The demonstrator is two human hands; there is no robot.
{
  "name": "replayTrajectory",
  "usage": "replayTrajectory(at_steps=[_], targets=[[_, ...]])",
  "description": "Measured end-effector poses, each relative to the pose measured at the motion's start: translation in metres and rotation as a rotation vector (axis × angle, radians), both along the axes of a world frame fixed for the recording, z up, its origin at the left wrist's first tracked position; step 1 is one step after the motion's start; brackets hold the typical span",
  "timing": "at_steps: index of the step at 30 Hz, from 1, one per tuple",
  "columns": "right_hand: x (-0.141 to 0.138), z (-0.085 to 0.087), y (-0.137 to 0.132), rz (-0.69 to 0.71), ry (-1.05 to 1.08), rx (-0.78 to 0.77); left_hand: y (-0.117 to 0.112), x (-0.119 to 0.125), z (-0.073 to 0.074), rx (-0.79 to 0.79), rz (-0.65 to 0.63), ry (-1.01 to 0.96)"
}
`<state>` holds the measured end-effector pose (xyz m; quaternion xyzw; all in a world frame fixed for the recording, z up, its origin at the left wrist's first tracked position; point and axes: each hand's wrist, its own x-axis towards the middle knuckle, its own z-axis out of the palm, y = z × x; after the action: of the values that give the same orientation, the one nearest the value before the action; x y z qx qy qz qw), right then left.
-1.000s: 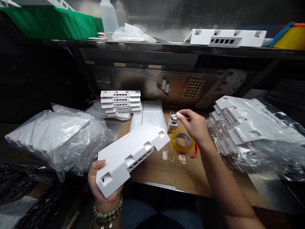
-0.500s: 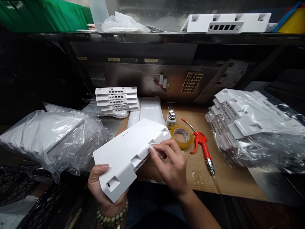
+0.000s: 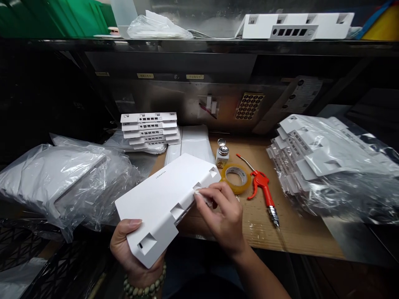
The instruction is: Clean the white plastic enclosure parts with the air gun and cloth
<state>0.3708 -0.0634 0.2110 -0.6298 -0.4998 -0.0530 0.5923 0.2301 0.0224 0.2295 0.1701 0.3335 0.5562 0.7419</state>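
Observation:
My left hand grips the near end of a white plastic housing with notches and a row of slots along its right edge, tilted over the table's front edge. My right hand has its fingers pinched on a small white pad pressed against the housing's right edge near a notch. Just behind that hand sit a roll of clear tape, a small bottle with a metal top and a red air blow gun on brown cardboard.
A stack of white housings stands at the back left, with flat white bags beside it. Bagged housings lie piled at the right and left. A shelf above carries another housing. A black crate sits lower left.
One second ago my right hand was at the small bottle with the pad. It has come back to the housing's right edge and stays there. The housing has shifted slightly left.

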Motion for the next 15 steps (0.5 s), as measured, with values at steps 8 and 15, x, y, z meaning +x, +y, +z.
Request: replayTrajectory(at_steps=[8, 15], targets=[[-0.001, -0.002, -0.001, 0.021, 0.026, 0.005, 0.001, 0.0, -0.002, 0.005, -0.003, -0.057], [0.007, -0.003, -0.001, 0.039, 0.038, 0.008, 0.011, -0.013, -0.027, 0.129, -0.301, -0.424]])
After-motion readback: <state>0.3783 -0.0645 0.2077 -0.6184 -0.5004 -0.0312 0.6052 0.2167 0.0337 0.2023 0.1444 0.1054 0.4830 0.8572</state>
